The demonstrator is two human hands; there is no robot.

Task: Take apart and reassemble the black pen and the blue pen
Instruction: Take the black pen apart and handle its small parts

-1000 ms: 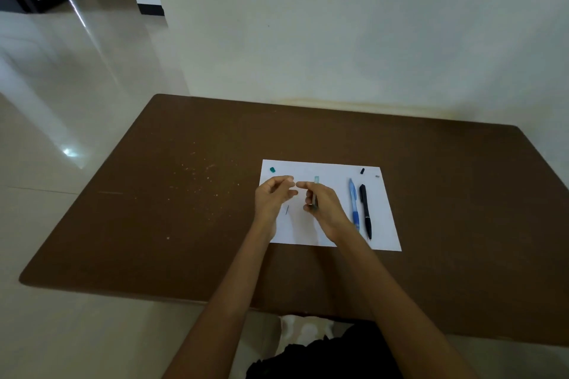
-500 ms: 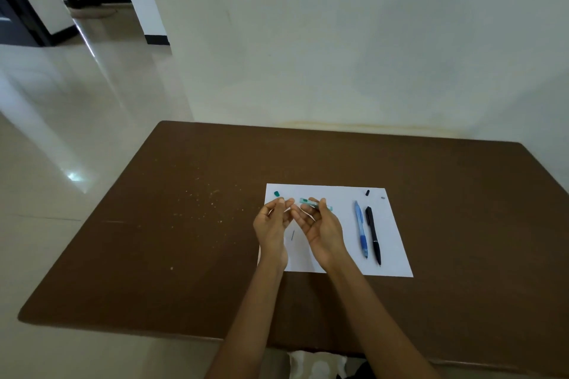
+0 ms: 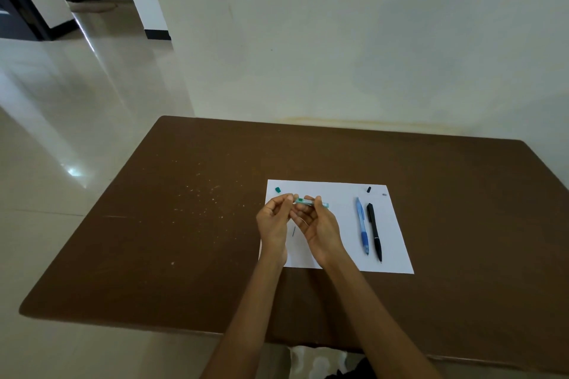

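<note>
White paper, one sheet, lies on the one brown table at the middle of the frame. Two whole pens rest on its right half: one blue pen and, just beside it to the right, one black pen. They lie near parallel, long axes running up and down the frame, tips toward the lower edge, untouched and well to the right of both hands.

Over the sheet's left half, the left hand and right hand meet, fingers curled, pinching one teal pen barrel between them; it lies left to right across the frame.

One small teal piece sits at the sheet's upper left corner, one small black piece and one tiny grey piece at its upper right, and one thin dark sliver between the wrists.
</note>
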